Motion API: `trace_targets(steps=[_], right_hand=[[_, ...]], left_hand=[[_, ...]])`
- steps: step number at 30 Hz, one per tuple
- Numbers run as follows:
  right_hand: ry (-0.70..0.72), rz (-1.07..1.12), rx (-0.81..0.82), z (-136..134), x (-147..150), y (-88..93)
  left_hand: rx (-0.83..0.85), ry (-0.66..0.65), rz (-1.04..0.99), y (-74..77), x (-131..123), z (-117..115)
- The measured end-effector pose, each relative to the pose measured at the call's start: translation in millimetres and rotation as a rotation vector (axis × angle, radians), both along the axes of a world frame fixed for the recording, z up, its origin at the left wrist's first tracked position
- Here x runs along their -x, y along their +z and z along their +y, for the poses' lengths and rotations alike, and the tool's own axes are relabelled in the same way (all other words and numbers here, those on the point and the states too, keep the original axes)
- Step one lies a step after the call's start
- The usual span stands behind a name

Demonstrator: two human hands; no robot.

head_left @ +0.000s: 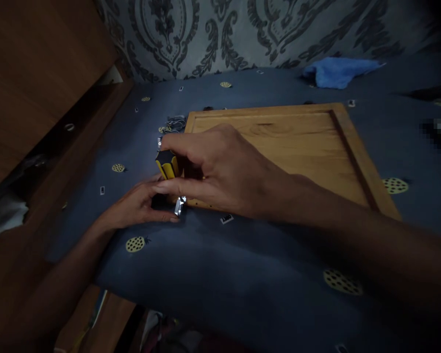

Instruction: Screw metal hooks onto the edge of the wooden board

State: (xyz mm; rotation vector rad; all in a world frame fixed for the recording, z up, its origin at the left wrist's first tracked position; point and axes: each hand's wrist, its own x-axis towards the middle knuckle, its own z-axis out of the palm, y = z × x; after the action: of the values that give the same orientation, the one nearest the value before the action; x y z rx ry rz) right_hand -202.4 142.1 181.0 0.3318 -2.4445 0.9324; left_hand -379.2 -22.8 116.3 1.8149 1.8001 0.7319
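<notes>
My right hand is closed around a screwdriver with a yellow and black handle, its end tilted toward me. The screwdriver's tip is hidden behind my fingers. Just below it, my left hand reaches in from the left, thumb and fingers closed on a shiny metal fitting at the near left corner of a framed wooden panel. The fitting's exact kind cannot be made out. The panel lies flat, and my right hand and forearm cover part of it. A small metal piece shows beyond my right index finger.
A dark blue cloth with yellow pineapple prints lies under the panel. Thin coiled wires rest beyond its left edge. A blue rag is at the back right, before a patterned backing. Wooden furniture borders the left side.
</notes>
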Motion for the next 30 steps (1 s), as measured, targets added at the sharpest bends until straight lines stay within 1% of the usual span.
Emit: trace_targets(steps=[2, 5, 7, 9, 11, 13, 15, 17, 20, 24, 27, 30], right_hand=[[-0.074, 0.009, -0.039, -3.6, -0.6, -1.5], [-0.187, -0.048, -0.101, -8.1, -1.5, -1.3], [-0.226, -0.074, -0.138, -10.3, -1.2, -2.1], [-0.251, -0.049, -0.162, -12.4, -0.6, -4.9], [-0.27, 0.033, -0.164, -14.5, -1.1, -8.3], [-0.277, 0.165, -0.125, -16.6, -3.4, -9.6], [-0.288, 0.267, -0.067, -17.9, -6.5, -7.6], [-0.306, 0.311, -0.032, -17.9, -8.6, -4.2], [-0.304, 0.341, -0.028, -16.0, -7.0, -3.6], [-0.278, 0.33, -0.064, -13.5, -1.9, -12.2], [-0.304, 0.286, -0.09, -12.9, -0.3, -16.0], [-0.33, 0.247, -0.09, -12.4, 0.7, -16.2]], left_hand=[[-0.002, 0.004, -0.02, -0.3, -0.2, 0.0], [-0.001, 0.006, -0.047, 1.2, -1.7, 0.4], [0.0, 0.019, -0.036, 2.6, -2.9, 0.2], [-0.003, 0.039, -0.009, 3.0, -3.5, -0.7], [0.001, 0.05, 0.007, 2.3, -3.3, -1.9], [0.02, 0.04, 0.0, 1.0, -2.6, -2.6], [0.041, 0.026, -0.015, 0.4, -2.2, -2.6], [0.052, 0.029, -0.026, 0.9, -2.2, -2.0], [0.056, 0.034, -0.037, 2.1, -2.2, -1.2], [0.081, 0.023, -0.033, 0.8, -1.2, -1.1], [0.059, 0.028, -0.04, -1.0, -0.6, -1.0], [0.051, 0.025, -0.026, -1.3, -0.2, -0.1]])
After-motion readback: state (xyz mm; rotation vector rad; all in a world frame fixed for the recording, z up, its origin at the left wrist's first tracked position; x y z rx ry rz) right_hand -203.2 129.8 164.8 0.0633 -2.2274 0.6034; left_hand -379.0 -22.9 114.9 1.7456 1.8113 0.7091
